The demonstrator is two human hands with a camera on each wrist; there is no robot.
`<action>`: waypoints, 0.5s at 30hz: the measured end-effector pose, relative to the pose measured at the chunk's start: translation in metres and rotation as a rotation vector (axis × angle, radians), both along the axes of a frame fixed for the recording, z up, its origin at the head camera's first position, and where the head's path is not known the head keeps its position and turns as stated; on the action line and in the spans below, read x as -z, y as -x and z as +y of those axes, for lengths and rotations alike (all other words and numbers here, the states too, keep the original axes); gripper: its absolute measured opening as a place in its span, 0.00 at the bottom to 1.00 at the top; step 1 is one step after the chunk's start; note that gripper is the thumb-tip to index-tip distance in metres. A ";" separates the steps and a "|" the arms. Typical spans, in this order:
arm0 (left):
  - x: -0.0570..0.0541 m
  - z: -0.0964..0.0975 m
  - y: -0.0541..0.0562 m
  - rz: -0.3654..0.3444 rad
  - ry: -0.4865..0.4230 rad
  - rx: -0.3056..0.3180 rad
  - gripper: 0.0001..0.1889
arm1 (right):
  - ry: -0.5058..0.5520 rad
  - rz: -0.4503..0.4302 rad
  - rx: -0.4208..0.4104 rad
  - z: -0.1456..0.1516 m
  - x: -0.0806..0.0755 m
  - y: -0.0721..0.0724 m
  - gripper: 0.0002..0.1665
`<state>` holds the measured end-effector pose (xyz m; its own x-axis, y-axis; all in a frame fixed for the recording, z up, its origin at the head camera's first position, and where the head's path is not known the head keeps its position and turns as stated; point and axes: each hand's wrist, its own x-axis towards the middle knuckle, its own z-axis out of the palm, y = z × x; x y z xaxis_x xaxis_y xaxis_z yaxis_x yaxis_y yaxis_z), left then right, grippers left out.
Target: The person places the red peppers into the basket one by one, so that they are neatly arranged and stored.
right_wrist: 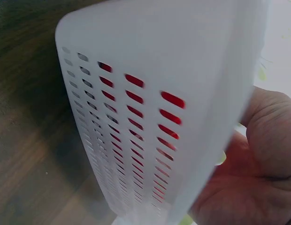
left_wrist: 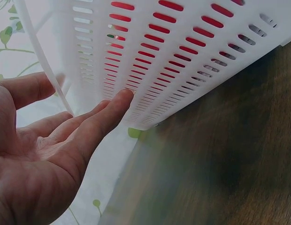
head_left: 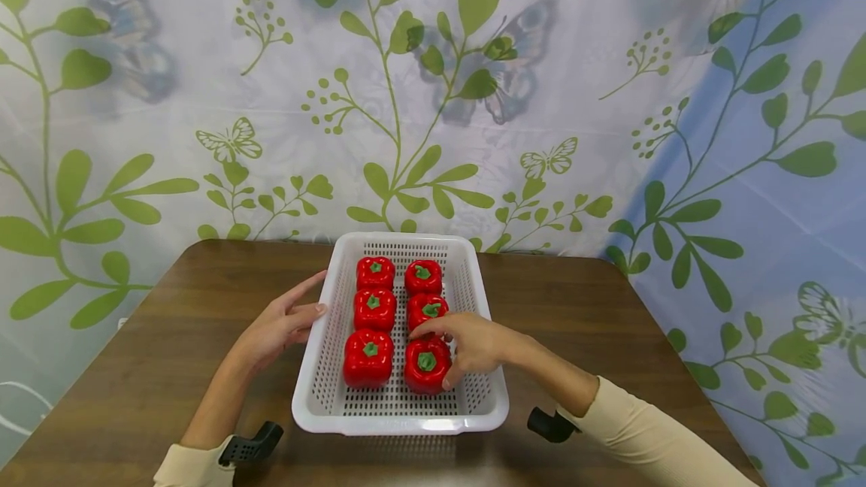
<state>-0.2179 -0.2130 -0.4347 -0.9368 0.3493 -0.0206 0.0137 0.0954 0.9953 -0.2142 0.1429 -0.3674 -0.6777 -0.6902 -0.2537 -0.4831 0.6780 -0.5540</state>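
A white perforated plastic basket (head_left: 399, 424) holds red bell peppers with green stems in two columns of three. My right hand (head_left: 476, 344) reaches over its right wall and grips the front right bell pepper (head_left: 428, 368), index finger across its far side and thumb at its near right. The right wrist view shows the basket's outer wall (right_wrist: 136, 112) hiding the fingertips. At the left wall, my left hand (head_left: 277, 329) touches the basket from outside. Its thumb lies over the rim while the other fingers (left_wrist: 101, 117) extend fairly straight beneath it along the slotted side.
The basket stands on a dark brown wooden table (head_left: 561, 307). Behind the table hangs a pale curtain (head_left: 271, 119) printed with green leaves and butterflies. Black wrist mounts (head_left: 252, 445) sit at both cream sleeves.
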 end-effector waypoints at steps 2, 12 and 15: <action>0.000 -0.001 0.000 -0.003 -0.004 -0.001 0.37 | 0.008 -0.003 0.009 0.001 -0.003 0.000 0.42; 0.001 -0.004 0.000 0.010 -0.014 0.018 0.36 | 0.234 0.162 0.357 0.024 -0.013 0.007 0.26; 0.002 -0.003 0.000 0.003 -0.019 0.024 0.37 | 0.320 0.266 0.509 0.034 -0.009 0.009 0.19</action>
